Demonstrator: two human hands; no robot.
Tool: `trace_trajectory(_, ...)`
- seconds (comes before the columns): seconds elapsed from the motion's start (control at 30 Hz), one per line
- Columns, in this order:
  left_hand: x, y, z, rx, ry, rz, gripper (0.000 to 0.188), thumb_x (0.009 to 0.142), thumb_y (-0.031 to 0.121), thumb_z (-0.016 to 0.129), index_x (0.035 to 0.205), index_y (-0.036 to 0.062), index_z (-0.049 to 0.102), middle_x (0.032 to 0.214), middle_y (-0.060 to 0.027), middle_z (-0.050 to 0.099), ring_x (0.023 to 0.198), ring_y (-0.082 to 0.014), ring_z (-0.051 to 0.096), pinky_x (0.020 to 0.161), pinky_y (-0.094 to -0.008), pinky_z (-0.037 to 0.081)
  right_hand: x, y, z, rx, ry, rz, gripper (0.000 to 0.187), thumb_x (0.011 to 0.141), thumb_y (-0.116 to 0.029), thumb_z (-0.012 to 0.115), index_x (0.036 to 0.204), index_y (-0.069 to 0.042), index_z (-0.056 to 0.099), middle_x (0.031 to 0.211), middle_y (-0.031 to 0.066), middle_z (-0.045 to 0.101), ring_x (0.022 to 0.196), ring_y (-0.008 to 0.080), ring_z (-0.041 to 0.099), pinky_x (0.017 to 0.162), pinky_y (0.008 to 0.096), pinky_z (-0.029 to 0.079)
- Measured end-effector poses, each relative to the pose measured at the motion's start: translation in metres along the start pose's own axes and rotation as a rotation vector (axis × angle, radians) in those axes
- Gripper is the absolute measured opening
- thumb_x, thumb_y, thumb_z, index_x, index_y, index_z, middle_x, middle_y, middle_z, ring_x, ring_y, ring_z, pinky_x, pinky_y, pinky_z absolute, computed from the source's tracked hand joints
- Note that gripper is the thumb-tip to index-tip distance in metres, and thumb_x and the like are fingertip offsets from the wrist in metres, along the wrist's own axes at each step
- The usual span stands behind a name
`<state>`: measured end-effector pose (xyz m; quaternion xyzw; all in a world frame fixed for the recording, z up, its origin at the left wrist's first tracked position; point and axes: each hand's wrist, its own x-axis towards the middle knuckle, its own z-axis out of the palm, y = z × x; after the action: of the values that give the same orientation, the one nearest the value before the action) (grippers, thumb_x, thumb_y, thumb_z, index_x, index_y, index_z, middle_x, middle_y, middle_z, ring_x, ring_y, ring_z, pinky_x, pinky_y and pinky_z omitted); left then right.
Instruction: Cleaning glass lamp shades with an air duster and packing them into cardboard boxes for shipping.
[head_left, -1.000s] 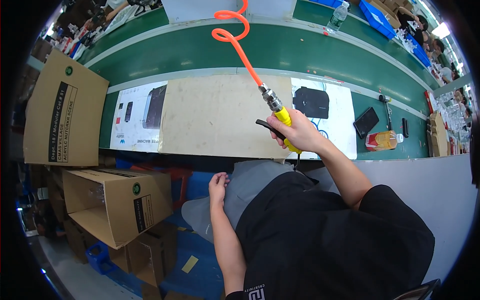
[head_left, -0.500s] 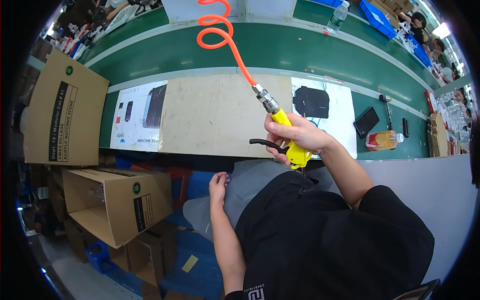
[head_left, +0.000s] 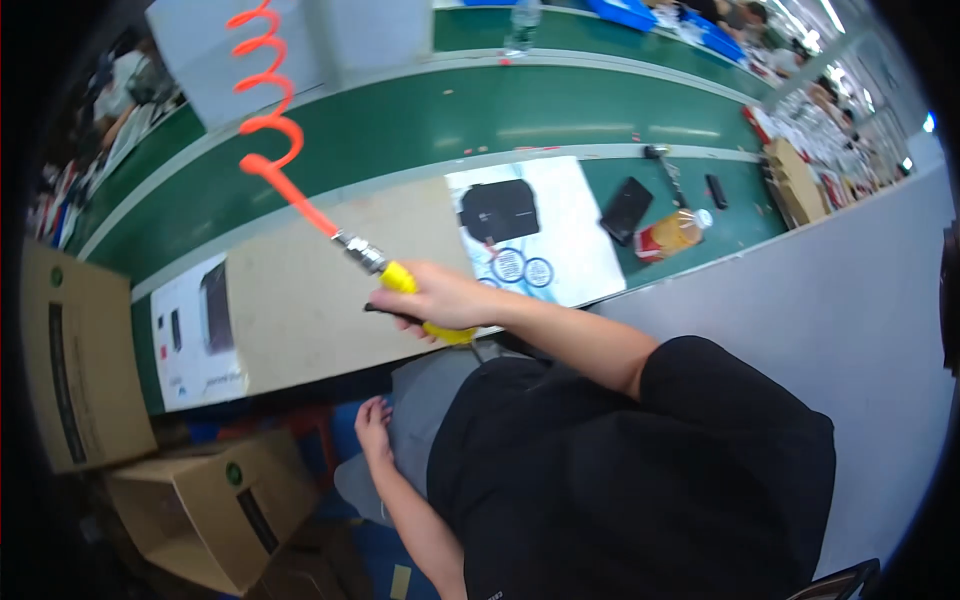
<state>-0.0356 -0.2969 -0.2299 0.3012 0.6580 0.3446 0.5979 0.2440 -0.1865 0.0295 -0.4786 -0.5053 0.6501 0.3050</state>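
My right hand (head_left: 445, 296) is closed round a yellow air blow gun (head_left: 399, 277) with a black lever (head_left: 390, 312). A metal coupling (head_left: 360, 252) joins the gun to an orange coiled hose (head_left: 300, 203), which runs up to the far left. The gun is over the near edge of a beige board (head_left: 330, 290) on the bench, its thin nozzle toward my lap. Whether the lever is pressed I cannot tell. Low beside my grey-clad thigh, my left hand (head_left: 374, 430) holds nothing, its fingers loosely curled and apart.
Printed sheets (head_left: 560, 215) flank the board. To the right lie a black phone (head_left: 627, 210), a drink bottle (head_left: 670, 236), a hammer-like tool (head_left: 668, 170) and a small black object (head_left: 716, 191). Cardboard boxes (head_left: 85, 350) stand at left; a water bottle (head_left: 522, 28) is farther back.
The view has swung to the right and tilted. My right hand has moved left with the blow gun, farther from the phone. My left hand stays by the thigh.
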Motion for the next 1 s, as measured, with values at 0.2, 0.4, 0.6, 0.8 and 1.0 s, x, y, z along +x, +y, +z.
trace_trajectory(0.2,-0.009,0.036,0.014,0.037,-0.093,0.104,0.024,0.098,0.022,0.052,0.112,0.0038,0.060,0.105,-0.0072,0.064,0.089,-0.0142,0.061,0.074,-0.0257,0.045,0.004,0.025,-0.004,-0.089,-0.008,-0.092,0.036,0.092,-0.033,0.060,0.108,-0.004,0.044,0.086,0.0059,0.054,0.075,0.0142,0.057,0.065,0.0286,0.049)
trace_trajectory(0.4,-0.086,0.157,0.064,-0.375,-0.362,0.509,0.058,0.097,0.038,0.052,0.139,0.0022,0.035,0.138,-0.0124,0.044,0.125,-0.0230,0.044,0.101,-0.0337,0.036,-0.005,0.050,0.027,-0.341,-0.129,-0.489,0.054,0.085,-0.032,0.066,0.119,0.003,0.040,0.113,0.0228,0.043,0.103,0.0321,0.053,0.092,0.0401,0.043)
trace_trajectory(0.6,-0.108,0.186,0.080,-0.219,-0.240,0.526,0.050,0.099,0.029,0.048,0.139,0.0019,0.035,0.136,-0.0145,0.044,0.122,-0.0229,0.045,0.104,-0.0366,0.034,-0.024,0.054,0.065,-0.790,-0.324,-0.582,0.054,0.089,-0.032,0.061,0.125,0.004,0.043,0.118,0.0273,0.041,0.097,0.0408,0.055,0.080,0.0441,0.051)
trace_trajectory(0.8,-0.126,0.209,0.046,-0.478,-0.017,0.512,0.016,0.098,0.014,0.044,0.111,0.0035,0.048,0.118,-0.0181,0.055,0.101,-0.0236,0.059,0.085,-0.0379,0.052,-0.007,0.068,0.032,-0.159,-0.221,-0.601,0.026,0.093,-0.023,0.057,0.105,0.000,0.062,0.101,0.0170,0.062,0.088,0.0311,0.063,0.074,0.0374,0.052)
trace_trajectory(1.0,-0.192,0.290,0.036,-1.172,-0.636,0.541,0.032,0.103,0.025,0.038,0.121,-0.0007,0.037,0.120,-0.0122,0.039,0.073,-0.0133,0.041,0.059,-0.0255,0.040,0.022,0.150,0.035,-0.366,-0.020,-0.383,0.023,0.093,-0.021,0.055,0.088,-0.001,0.065,0.079,0.0134,0.066,0.075,0.0307,0.063,0.070,0.0371,0.050)
